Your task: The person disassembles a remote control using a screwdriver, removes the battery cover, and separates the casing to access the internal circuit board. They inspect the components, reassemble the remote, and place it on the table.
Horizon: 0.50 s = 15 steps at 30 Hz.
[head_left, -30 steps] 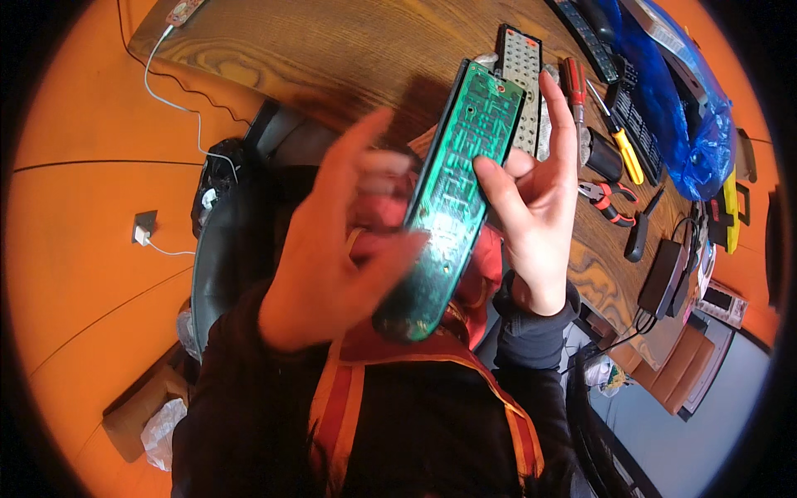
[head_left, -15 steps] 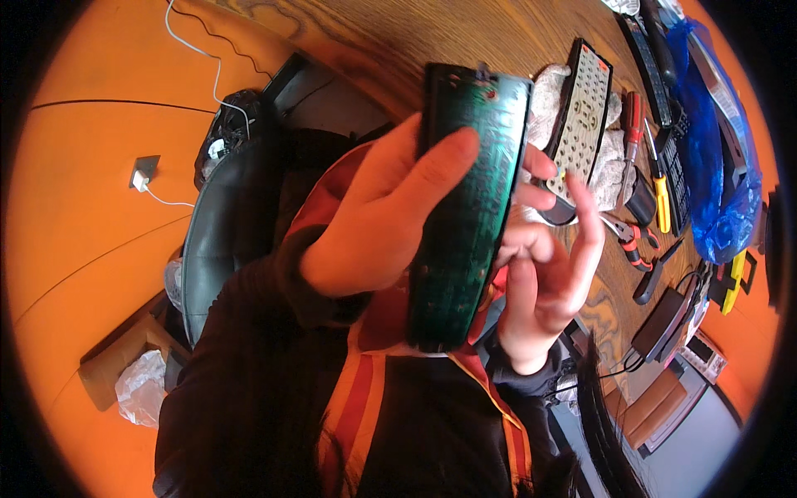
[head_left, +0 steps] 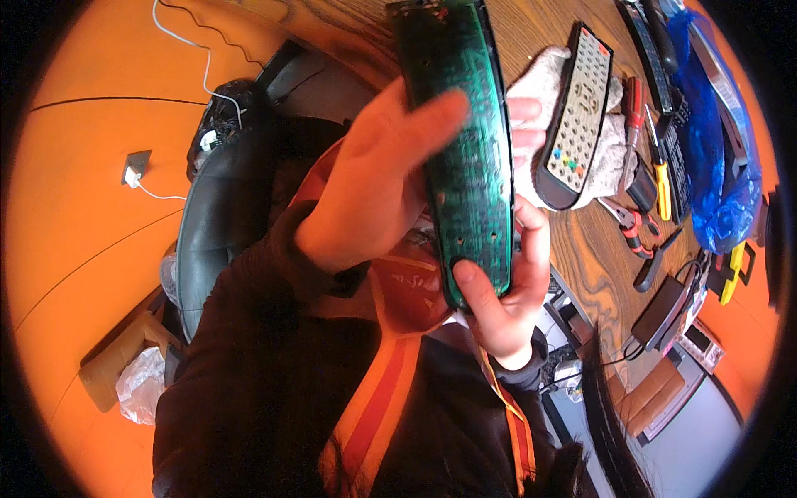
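A long green circuit board (head_left: 473, 158), set in a black edge like part of a remote control, is tilted up in front of my chest. Round its left side goes my left hand (head_left: 374, 170), its slightly blurred thumb over the board and fingertips showing past the far edge. My right hand (head_left: 502, 303) grips the lower end, thumb pressed on the board's face and fingers along the right edge. Just beyond lies a remote control front with a pale keypad (head_left: 577, 108), several coloured buttons at its near end, resting on a whitish knitted glove (head_left: 531, 87).
To the right on the wooden table (head_left: 610, 270) are a red-handled screwdriver (head_left: 634, 104), a yellow-handled screwdriver (head_left: 662, 187), red-and-black pliers (head_left: 635, 232) and a black-handled tool (head_left: 652, 270). Farther right lies a blue plastic bag (head_left: 714, 166). A black chair (head_left: 220, 216) stands left.
The circuit board has moved up and away from me. My right hand has gone from spread fingers beside it to gripping its lower end. My left hand moved slightly up with it.
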Each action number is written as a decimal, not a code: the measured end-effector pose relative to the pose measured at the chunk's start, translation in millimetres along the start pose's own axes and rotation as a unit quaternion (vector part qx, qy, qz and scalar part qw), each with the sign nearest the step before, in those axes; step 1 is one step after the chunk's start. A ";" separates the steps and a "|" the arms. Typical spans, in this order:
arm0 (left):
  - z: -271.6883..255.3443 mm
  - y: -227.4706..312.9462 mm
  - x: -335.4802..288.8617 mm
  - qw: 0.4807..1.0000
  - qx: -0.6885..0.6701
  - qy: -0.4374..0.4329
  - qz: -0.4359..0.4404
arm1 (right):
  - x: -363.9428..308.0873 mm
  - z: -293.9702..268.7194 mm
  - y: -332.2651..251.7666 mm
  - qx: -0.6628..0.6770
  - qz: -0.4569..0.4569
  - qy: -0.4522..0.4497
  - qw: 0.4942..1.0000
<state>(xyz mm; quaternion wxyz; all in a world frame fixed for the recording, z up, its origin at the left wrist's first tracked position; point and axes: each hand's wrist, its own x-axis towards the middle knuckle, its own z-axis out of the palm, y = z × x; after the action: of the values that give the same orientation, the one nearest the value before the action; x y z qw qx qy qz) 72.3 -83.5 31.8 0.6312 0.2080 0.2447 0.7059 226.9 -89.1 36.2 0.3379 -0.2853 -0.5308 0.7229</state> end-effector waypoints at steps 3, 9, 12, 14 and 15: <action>3.9 -5.8 -8.2 0.997 0.067 -0.008 -0.031 | 1.1 -0.4 -2.9 0.004 0.011 0.010 1.000; 5.1 -5.5 -10.5 0.998 0.031 0.040 -0.024 | -9.6 0.5 -9.8 0.092 0.086 0.029 0.992; 6.5 -4.1 -10.9 0.998 0.026 0.058 -0.007 | -12.9 -1.2 -13.0 0.086 0.092 0.021 0.992; 7.2 -3.1 -11.0 0.998 0.016 0.068 -0.001 | -14.2 -0.1 -12.3 0.099 0.087 0.023 0.991; 7.1 -2.2 -10.9 0.998 0.017 0.062 -0.004 | -16.7 2.0 -12.3 0.107 0.098 0.050 0.988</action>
<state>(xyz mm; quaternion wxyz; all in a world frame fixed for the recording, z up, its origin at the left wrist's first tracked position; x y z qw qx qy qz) 79.6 -93.5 36.2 0.6144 0.1734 0.2959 0.7106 237.9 -100.8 49.4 0.3197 -0.3341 -0.4023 0.7901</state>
